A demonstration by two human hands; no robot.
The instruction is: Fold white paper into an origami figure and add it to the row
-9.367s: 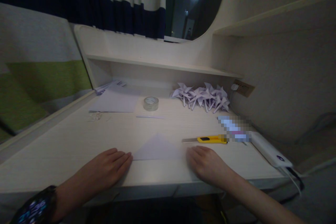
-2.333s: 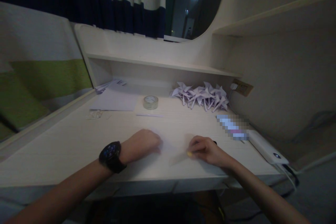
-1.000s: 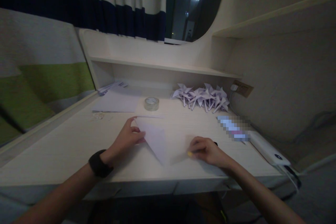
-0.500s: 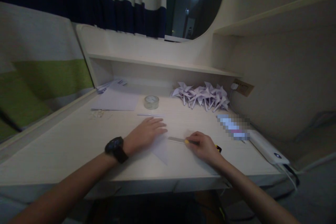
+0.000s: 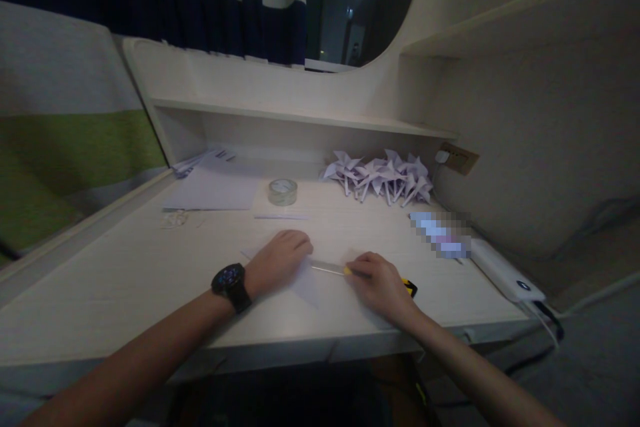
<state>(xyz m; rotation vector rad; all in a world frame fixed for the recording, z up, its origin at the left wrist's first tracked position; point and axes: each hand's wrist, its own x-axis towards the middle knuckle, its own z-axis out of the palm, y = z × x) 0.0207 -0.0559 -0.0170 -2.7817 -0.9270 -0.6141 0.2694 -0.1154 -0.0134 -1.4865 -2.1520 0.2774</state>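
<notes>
My right hand (image 5: 377,283) is closed around a yellow-and-black utility knife (image 5: 409,288). Its long blade (image 5: 327,267) points left, low over the desk, with the tip close to my left fingers. My left hand (image 5: 283,257), with a black watch (image 5: 231,283) on the wrist, has its fingers curled together at a piece of white paper (image 5: 303,290). Much of that paper is hidden under the hand; a pointed corner shows toward the desk's front edge. Whether the blade touches the paper I cannot tell. Beyond my left hand lies a thin white stick (image 5: 280,217).
A roll of clear tape (image 5: 283,193) stands behind the stick. Paper sheets (image 5: 213,187) lie back left, with small scraps (image 5: 175,219) before them. Several paper pinwheels (image 5: 377,177) are heaped back right. A phone-like blurred object (image 5: 437,233) and a white power strip (image 5: 505,273) line the right side.
My left hand's spread fingers have curled together over the paper. The knife blade now sits nearer to them. The view has shifted slightly.
</notes>
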